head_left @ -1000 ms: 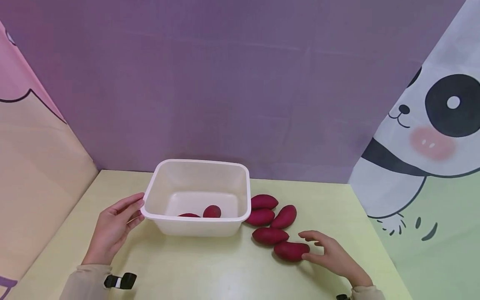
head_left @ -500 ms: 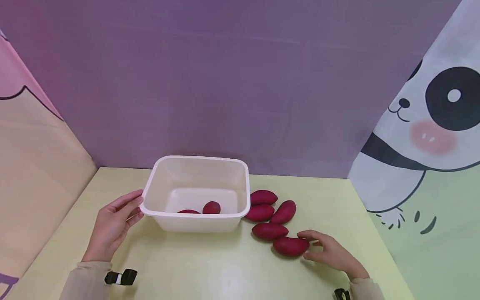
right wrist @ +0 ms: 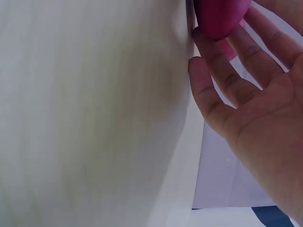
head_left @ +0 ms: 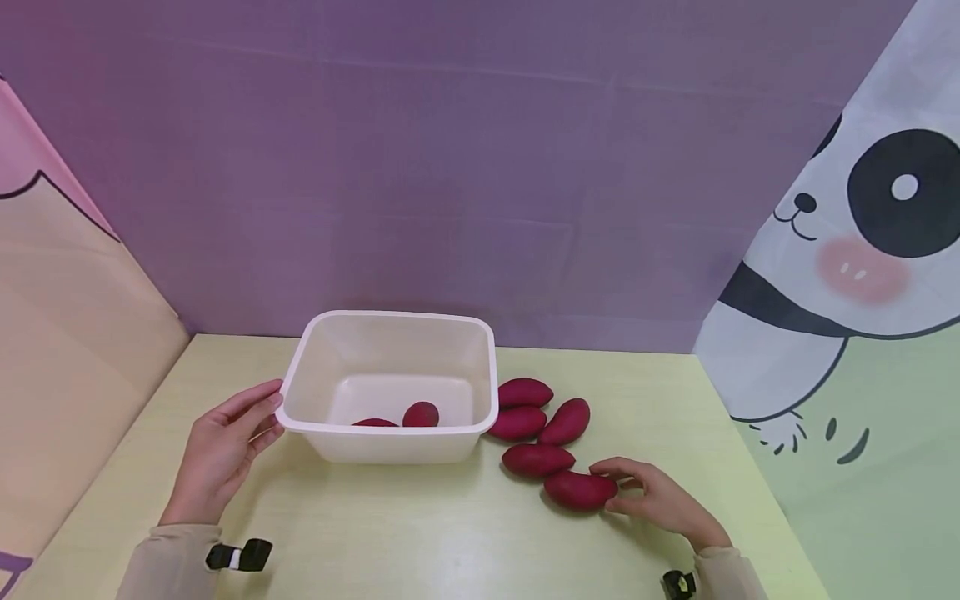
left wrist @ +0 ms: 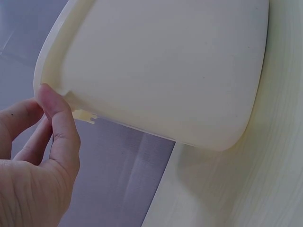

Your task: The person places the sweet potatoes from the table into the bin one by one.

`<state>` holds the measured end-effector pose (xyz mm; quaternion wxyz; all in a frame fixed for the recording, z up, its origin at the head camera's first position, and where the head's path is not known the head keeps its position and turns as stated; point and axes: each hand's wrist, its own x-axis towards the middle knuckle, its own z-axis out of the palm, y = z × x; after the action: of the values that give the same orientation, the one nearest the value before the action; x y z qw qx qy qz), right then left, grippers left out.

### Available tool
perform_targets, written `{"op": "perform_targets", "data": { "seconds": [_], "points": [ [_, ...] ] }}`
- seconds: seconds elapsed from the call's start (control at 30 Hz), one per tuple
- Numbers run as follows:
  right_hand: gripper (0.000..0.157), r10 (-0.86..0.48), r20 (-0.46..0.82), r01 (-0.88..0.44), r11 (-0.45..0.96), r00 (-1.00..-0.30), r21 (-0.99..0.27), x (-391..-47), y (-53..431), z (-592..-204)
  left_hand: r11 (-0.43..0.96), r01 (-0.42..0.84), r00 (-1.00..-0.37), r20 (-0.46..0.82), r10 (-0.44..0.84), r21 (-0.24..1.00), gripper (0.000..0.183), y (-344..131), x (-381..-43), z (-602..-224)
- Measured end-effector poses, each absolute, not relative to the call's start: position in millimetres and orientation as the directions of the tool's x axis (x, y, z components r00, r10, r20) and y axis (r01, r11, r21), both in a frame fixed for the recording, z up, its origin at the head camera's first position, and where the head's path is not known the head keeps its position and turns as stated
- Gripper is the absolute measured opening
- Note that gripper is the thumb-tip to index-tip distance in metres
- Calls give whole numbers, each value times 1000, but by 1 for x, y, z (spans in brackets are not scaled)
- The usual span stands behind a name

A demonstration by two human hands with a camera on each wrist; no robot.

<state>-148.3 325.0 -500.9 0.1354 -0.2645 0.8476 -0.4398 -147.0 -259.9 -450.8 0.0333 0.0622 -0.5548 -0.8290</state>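
A white plastic tub point(head_left: 397, 446) stands on the table, with two dark red sweet potatoes point(head_left: 421, 414) partly visible inside it. My left hand point(head_left: 221, 450) pinches the tub's left rim between thumb and fingers; in the left wrist view the thumb presses just under the lip of the tub point(left wrist: 161, 66). Right of the tub lie several more sweet potatoes point(head_left: 537, 461) in a loose group. Around the right end of the nearest sweet potato point(head_left: 579, 491), my right hand point(head_left: 656, 500) has its fingers above and thumb below. That tip also shows between the fingers in the right wrist view point(right wrist: 222, 19).
The pale yellow table point(head_left: 420, 533) meets a purple cloth wall point(head_left: 480, 183) close behind the tub. Printed cloths rise on both sides, with a panda point(head_left: 862, 267) on the right one. Some sweet potatoes rest close against the tub's right side.
My right hand has moved slightly left and closed in on the end of the nearest sweet potato. The left hand keeps its hold on the rim. The head view has tilted slightly.
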Motion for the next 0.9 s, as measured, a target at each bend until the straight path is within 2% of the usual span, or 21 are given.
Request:
{"op": "perform_targets", "data": {
  "seconds": [0.33, 0.57, 0.9],
  "points": [
    [39, -569, 6, -301, 426, -822, -853, -149, 327, -503, -389, -11, -992, -60, -113, 921, 29, -260, -146, -451],
    [42, -564, -19, -244, 388, -825, -889, -149, 329, -504, -381, -19, -991, -69, -118, 924, 28, -260, -146, -451],
    [44, -573, 44, -282, 333, -818, -900, -151, 325, -490, -385, -20, -991, -69, -116, 923, 28, -261, -147, -451]
  ]
}}
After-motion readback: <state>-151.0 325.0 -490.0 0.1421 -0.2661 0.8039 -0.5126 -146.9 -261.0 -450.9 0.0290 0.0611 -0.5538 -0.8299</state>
